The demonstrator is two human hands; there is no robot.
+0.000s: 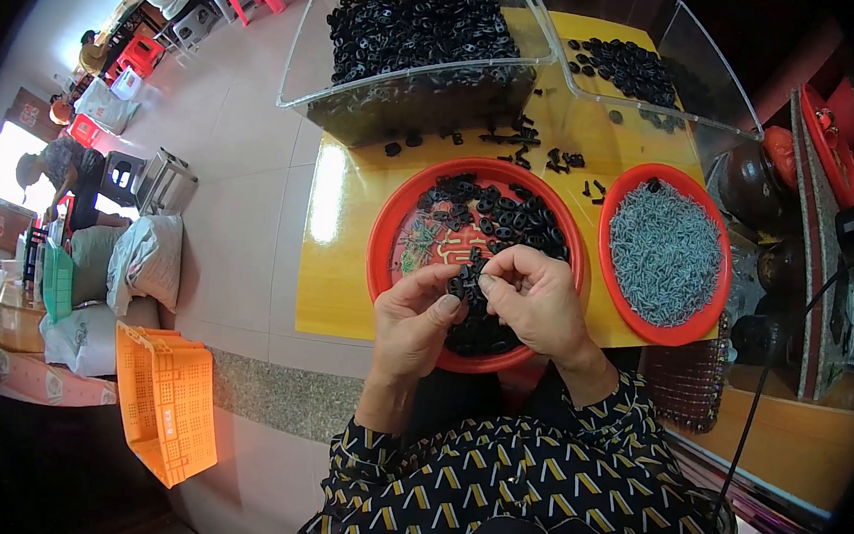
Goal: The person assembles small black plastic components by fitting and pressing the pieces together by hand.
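Observation:
Over a round red tray point(381, 225), my left hand point(411, 318) pinches a small black plastic part point(470, 276) between thumb and fingers. My right hand point(542, 301) meets it there, its thumb and forefinger closed at the part's right side; whether a screw is between them is too small to make out. Loose black oval plastic pieces point(523, 219) with holes fill the tray's right and far sides. Right of it stands a second red tray point(609, 243), heaped with silvery screws point(666, 251).
A clear bin point(417, 70) of black pieces stands at the table's far side, beside another clear bin point(695, 112). Small black parts point(522, 139) lie on the yellow tabletop point(337, 260). An orange crate point(171, 402) and sacks point(147, 260) stand left. Other people sit farther off.

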